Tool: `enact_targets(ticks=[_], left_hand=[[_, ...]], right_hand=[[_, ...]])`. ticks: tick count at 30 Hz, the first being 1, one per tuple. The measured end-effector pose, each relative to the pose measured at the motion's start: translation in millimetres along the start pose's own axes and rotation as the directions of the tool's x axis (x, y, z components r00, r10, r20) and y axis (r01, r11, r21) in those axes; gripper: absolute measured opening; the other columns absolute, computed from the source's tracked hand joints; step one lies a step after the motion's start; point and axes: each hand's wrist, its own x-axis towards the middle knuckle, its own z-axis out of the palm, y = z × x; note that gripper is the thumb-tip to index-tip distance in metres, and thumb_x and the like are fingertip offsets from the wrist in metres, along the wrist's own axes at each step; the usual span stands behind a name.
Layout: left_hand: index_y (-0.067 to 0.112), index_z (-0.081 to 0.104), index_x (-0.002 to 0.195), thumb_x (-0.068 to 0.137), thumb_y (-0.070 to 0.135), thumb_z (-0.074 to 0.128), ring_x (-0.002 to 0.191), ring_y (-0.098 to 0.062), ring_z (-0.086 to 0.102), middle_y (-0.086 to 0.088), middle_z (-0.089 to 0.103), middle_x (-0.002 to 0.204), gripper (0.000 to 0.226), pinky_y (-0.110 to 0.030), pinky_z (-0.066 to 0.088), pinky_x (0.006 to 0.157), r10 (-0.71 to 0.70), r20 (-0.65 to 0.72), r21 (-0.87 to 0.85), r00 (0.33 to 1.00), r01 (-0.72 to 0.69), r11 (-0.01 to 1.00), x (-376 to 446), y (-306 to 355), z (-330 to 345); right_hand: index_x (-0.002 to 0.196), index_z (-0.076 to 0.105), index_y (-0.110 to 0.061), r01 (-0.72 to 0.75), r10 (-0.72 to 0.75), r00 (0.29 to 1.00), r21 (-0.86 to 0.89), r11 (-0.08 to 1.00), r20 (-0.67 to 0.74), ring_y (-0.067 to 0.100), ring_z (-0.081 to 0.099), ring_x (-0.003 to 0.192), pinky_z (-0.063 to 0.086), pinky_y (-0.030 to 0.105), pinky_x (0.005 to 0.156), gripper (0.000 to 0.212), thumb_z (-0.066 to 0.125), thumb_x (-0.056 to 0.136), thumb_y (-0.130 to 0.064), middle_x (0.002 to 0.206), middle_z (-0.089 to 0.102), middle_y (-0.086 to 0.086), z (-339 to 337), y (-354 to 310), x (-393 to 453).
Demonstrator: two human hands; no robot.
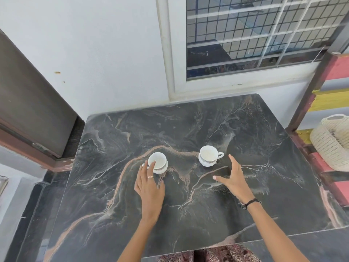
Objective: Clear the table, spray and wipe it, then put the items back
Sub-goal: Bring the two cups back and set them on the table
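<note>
Two white teacups with patterned bands stand on the dark marble table. The left cup sits near the middle, its handle toward the left. My left hand lies just in front of it, fingers spread, with fingertips touching the cup's near rim and handle side; it does not grip the cup. The right cup stands upright with its handle pointing right. My right hand hovers open to the right and in front of that cup, thumb stretched left, not touching it.
A barred window and white wall back the table. A woven cream basket sits on a coloured shelf unit at the right. A dark door frame stands at the left, with a dark ledge below it.
</note>
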Motion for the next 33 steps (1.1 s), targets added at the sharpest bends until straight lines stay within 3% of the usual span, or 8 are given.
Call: enact_targets(ticks=[6, 11, 18, 21, 23, 26, 29, 33], left_hand=[[0.027, 0.035, 0.133, 0.076, 0.006, 0.064, 0.138, -0.016, 0.009, -0.002, 0.034, 0.149, 0.067, -0.042, 0.007, 0.112, 0.311, 0.191, 0.051, 0.931, -0.326, 0.944, -36.3, 44.3, 52.2], [0.021, 0.044, 0.126, 0.06, 0.013, 0.079, 0.133, -0.025, 0.02, -0.009, 0.048, 0.14, 0.076, -0.058, 0.018, 0.104, 0.443, 0.372, 0.151, 0.816, -0.524, 0.838, -69.7, 95.0, 93.8], [0.021, 0.052, 0.122, 0.055, 0.027, 0.084, 0.133, -0.031, 0.036, -0.006, 0.053, 0.135, 0.075, -0.057, 0.019, 0.11, 0.466, 0.495, 0.236, 0.733, -0.63, 0.74, -128.0, 186.2, 152.3], [0.02, 0.056, 0.123, 0.056, 0.031, 0.083, 0.13, -0.031, 0.043, -0.004, 0.052, 0.136, 0.073, -0.06, 0.024, 0.1, 0.46, 0.525, 0.267, 0.717, -0.651, 0.71, -161.2, 236.8, 179.1], [0.019, 0.057, 0.124, 0.059, 0.031, 0.082, 0.133, -0.03, 0.038, -0.005, 0.051, 0.137, 0.071, -0.06, 0.02, 0.101, 0.446, 0.549, 0.274, 0.707, -0.656, 0.703, -177.6, 265.6, 197.3], [0.015, 0.051, 0.13, 0.073, 0.022, 0.07, 0.141, -0.031, 0.017, -0.008, 0.038, 0.147, 0.06, -0.059, 0.001, 0.105, 0.446, 0.585, 0.223, 0.678, -0.663, 0.715, -205.9, 311.2, 226.1], [0.014, 0.027, 0.144, 0.088, 0.017, 0.051, 0.144, -0.029, -0.007, -0.007, 0.009, 0.157, 0.061, -0.052, -0.021, 0.106, 0.451, 0.632, 0.173, 0.63, -0.682, 0.71, -233.7, 348.6, 251.8], [0.016, 0.024, 0.146, 0.086, 0.024, 0.056, 0.144, -0.029, -0.006, -0.007, 0.011, 0.156, 0.068, -0.052, -0.021, 0.109, 0.473, 0.644, 0.179, 0.601, -0.72, 0.671, -255.2, 382.3, 276.1]], right_hand=[[0.149, 0.01, -0.02, 0.066, -0.06, 0.997, -0.154, 0.986, 0.041, 0.017, 0.003, 0.145, 0.01, 0.035, 0.116, 0.087, 0.065, 0.084, -0.037, 0.158, 0.005, 0.001, -13.2, 16.2, -25.2], [0.148, 0.016, -0.022, 0.174, -0.196, 0.98, -0.548, 0.818, 0.018, 0.02, 0.002, 0.146, 0.004, 0.033, 0.118, 0.068, 0.051, 0.092, -0.04, 0.158, 0.005, 0.004, -57.3, 46.1, -49.5], [0.148, 0.018, -0.021, 0.128, -0.178, 0.983, -0.572, 0.81, -0.032, 0.019, -0.001, 0.146, -0.007, 0.028, 0.113, 0.067, 0.051, 0.092, -0.04, 0.158, 0.004, 0.003, -151.1, 110.8, -83.3], [0.148, 0.015, -0.021, 0.141, -0.187, 0.982, -0.561, 0.816, -0.026, 0.019, -0.005, 0.145, -0.009, 0.029, 0.113, 0.07, 0.053, 0.091, -0.038, 0.158, 0.002, 0.003, -198.4, 141.4, -94.8], [0.148, 0.015, -0.019, 0.156, -0.2, 0.98, -0.581, 0.798, -0.011, 0.022, -0.003, 0.146, -0.008, 0.032, 0.113, 0.072, 0.054, 0.091, -0.037, 0.158, 0.004, 0.005, -221.7, 158.9, -99.1], [0.148, 0.018, -0.017, 0.153, -0.196, 0.981, -0.597, 0.787, -0.007, 0.025, 0.002, 0.146, -0.005, 0.034, 0.113, 0.068, 0.052, 0.092, -0.035, 0.157, 0.008, 0.008, -255.0, 187.4, -107.9], [0.148, 0.017, -0.017, 0.12, -0.154, 0.988, -0.574, 0.81, -0.011, 0.024, 0.0, 0.146, -0.003, 0.035, 0.115, 0.065, 0.049, 0.093, -0.031, 0.158, 0.005, 0.008, -286.1, 215.4, -118.7], [0.149, 0.01, -0.019, 0.06, -0.104, 0.993, -0.554, 0.83, -0.047, 0.023, -0.003, 0.146, -0.003, 0.036, 0.116, 0.072, 0.052, 0.092, -0.035, 0.158, 0.0, 0.006, -324.4, 249.8, -121.4]])
